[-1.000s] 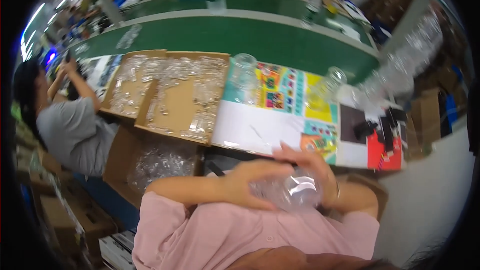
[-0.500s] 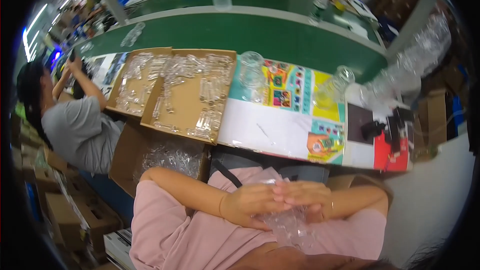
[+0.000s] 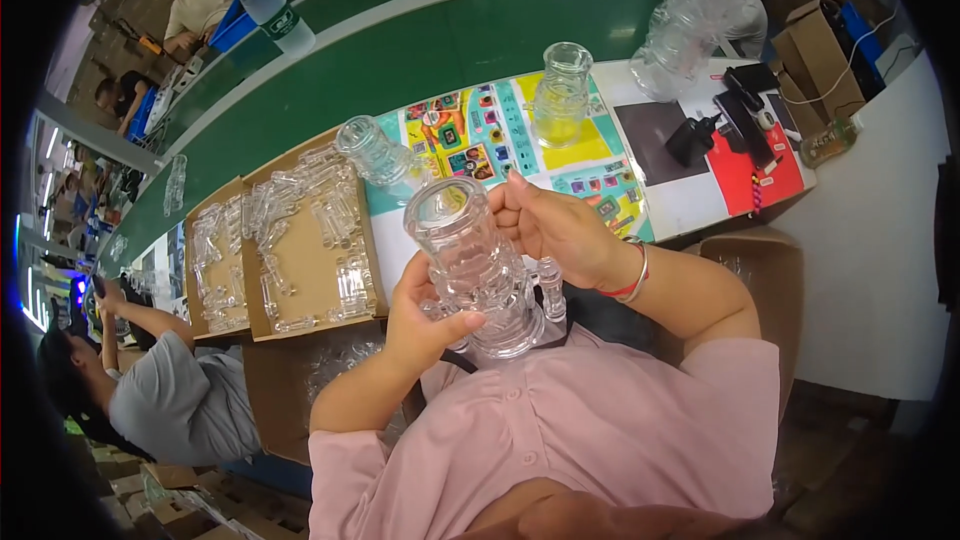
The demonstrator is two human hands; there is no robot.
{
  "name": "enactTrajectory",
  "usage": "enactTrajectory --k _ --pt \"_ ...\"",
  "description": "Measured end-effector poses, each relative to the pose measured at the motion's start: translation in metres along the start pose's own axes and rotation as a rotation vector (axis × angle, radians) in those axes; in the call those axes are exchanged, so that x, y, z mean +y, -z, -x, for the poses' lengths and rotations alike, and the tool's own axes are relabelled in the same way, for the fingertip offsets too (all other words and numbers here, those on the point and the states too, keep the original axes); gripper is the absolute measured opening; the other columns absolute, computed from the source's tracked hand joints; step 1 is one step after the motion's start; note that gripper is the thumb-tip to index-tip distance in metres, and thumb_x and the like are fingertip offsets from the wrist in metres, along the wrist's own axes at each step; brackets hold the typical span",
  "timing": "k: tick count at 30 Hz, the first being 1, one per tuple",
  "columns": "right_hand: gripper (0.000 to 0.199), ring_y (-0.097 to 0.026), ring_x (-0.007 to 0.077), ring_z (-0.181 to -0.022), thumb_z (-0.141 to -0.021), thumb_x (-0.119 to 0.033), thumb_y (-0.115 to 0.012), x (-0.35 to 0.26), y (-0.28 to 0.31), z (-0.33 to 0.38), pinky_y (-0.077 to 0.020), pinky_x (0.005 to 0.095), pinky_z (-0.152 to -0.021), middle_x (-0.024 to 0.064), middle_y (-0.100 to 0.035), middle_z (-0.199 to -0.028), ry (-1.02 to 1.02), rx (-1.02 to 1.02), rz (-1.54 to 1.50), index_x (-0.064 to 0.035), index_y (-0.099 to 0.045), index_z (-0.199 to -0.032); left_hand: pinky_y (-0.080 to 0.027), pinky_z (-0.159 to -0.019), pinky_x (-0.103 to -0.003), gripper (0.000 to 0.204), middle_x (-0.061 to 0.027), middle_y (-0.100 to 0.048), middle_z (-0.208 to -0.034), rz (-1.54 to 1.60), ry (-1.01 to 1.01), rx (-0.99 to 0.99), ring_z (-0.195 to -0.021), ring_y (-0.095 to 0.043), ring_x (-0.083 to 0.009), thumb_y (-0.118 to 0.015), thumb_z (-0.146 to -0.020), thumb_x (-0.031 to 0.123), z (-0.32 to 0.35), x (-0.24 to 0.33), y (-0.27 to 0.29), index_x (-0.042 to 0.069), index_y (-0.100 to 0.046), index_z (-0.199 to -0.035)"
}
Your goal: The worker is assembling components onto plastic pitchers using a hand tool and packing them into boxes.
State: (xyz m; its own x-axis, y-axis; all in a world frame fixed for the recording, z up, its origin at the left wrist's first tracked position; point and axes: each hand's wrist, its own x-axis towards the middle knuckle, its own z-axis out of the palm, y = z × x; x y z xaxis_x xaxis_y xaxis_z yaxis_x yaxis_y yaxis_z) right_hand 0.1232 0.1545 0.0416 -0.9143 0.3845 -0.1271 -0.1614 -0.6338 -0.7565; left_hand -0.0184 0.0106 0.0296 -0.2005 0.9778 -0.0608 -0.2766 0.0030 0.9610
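Observation:
A clear, ridged glass vessel (image 3: 465, 255) with a wide round mouth stands nearly upright in front of my chest. My left hand (image 3: 425, 320) grips its lower left side, thumb across the front. Beside its upper right side is my right hand (image 3: 550, 230), fingers loosely curled and thumb stretched apart; whether the fingertips touch the glass, I cannot tell. A short clear tube (image 3: 549, 285) rises at the vessel's right side, below my right hand. On the table beyond are a similar clear vessel (image 3: 372, 150), tilted, and another clear vessel (image 3: 562, 95) standing upright.
Cardboard trays (image 3: 375, 275) of small clear tubes lie left on the table. Below them is a cardboard box (image 3: 275, 395) of clear pieces. Stacked clear vessels (image 3: 690, 15), a black bottle (image 3: 690, 140) and a green belt (image 3: 400, 70) lie beyond. A co-worker (image 3: 185, 395) sits left.
My hands were together over a clear object at my lap. Now they are apart, and the clear vessel is raised before my chest in my left hand. The view has swung too.

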Motion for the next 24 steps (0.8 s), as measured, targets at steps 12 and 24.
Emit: enactTrajectory --k 12,24 --pt "0.047 -0.05 0.0202 -0.107 -0.097 -0.037 -0.025 -0.004 0.008 -0.002 -0.0359 0.0348 -0.096 0.0159 -0.052 -0.113 0.501 -0.036 0.559 0.0018 -0.045 -0.116 -0.04 -0.093 -0.038 0.086 -0.015 -0.048 -0.122 -0.023 -0.174 -0.054 -0.112 -0.049 -0.0235 -0.082 -0.06 0.026 -0.002 0.001 0.034 0.001 -0.035 -0.128" --pt "0.032 -0.049 0.0335 -0.101 -0.077 -0.018 -0.057 0.057 0.107 0.035 -0.0272 0.0498 -0.1 0.0168 -0.053 -0.106 0.593 0.348 1.825 -0.001 -0.053 -0.104 -0.041 -0.085 -0.027 0.056 -0.0058 -0.055 -0.108 -0.266 -0.748 0.784 -0.098 -0.053 -0.015 -0.071 -0.075 0.018 -0.142 0.109 0.244 0.006 -0.046 -0.123"
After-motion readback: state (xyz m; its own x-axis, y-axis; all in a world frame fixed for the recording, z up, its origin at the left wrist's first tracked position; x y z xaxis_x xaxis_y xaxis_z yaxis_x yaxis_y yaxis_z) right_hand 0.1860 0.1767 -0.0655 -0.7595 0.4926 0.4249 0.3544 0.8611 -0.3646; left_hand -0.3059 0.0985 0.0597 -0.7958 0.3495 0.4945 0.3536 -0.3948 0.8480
